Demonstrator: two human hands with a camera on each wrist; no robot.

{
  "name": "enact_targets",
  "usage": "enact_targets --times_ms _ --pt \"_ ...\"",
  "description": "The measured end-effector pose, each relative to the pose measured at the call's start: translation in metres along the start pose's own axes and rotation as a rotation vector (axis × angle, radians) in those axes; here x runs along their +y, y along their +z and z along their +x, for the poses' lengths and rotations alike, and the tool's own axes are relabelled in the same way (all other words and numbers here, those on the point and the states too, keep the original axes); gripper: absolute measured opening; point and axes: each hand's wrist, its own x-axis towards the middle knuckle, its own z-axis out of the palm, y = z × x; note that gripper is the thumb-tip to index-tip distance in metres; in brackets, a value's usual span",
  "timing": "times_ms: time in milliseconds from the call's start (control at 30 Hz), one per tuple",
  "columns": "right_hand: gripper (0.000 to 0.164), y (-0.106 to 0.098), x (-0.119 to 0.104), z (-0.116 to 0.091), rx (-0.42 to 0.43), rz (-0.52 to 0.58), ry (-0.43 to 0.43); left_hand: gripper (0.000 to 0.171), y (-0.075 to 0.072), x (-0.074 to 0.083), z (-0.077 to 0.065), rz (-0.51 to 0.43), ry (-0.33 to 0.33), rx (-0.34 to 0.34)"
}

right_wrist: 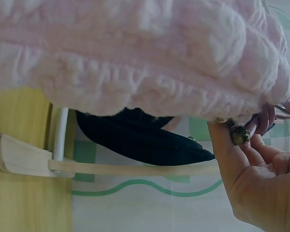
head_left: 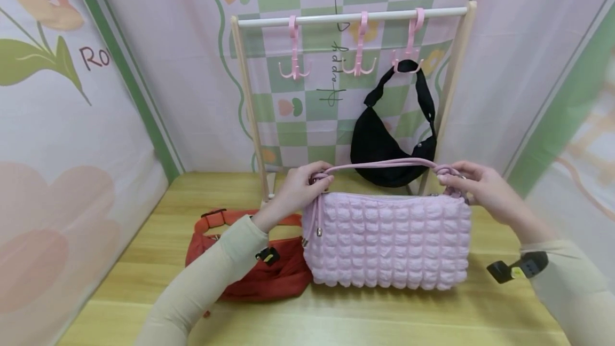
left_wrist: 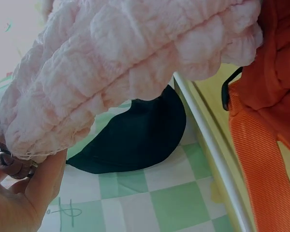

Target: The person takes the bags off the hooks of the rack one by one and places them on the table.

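Observation:
A pink quilted handbag [head_left: 389,242] with a puffy, bubbled surface hangs between both hands, its wide side toward me. My left hand [head_left: 304,185] pinches the knotted end of its pink cord strap [head_left: 379,164] at the bag's upper left corner. At the upper right corner my right hand [head_left: 480,187] grips the strap's other knotted end. The wrist views show the bag's puckered fabric close up, with the left thumb [left_wrist: 46,181] and right thumb [right_wrist: 224,145] at the strap ends. Whether the bag's bottom touches the table cannot be told.
Behind stands a wooden rack with a white bar [head_left: 326,19] and pink hooks [head_left: 359,49]. A black shoulder bag [head_left: 384,148] hangs from the right hook. An orange-red bag [head_left: 283,266] lies on the wooden table [head_left: 149,260], left of the pink handbag and partly under my left forearm.

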Motion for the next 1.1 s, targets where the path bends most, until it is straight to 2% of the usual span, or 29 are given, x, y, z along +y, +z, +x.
enact_targets --times_ms 333,600,867,1100 --pt "0.012 0.005 0.013 0.0 -0.031 -0.021 0.046 0.017 0.009 -0.01 -0.001 0.054 -0.003 -0.009" --pt "0.019 0.01 0.023 0.002 -0.075 0.028 0.067 0.015 0.016 -0.019 0.0 0.07 -0.012 -0.015" --pt "0.022 0.014 0.031 0.004 -0.072 0.054 0.076 0.016 0.02 -0.026 0.0 0.093 -0.047 -0.045" --pt "0.025 0.018 0.034 0.004 -0.082 0.082 0.057 0.017 0.022 -0.033 0.001 0.073 -0.086 -0.108"
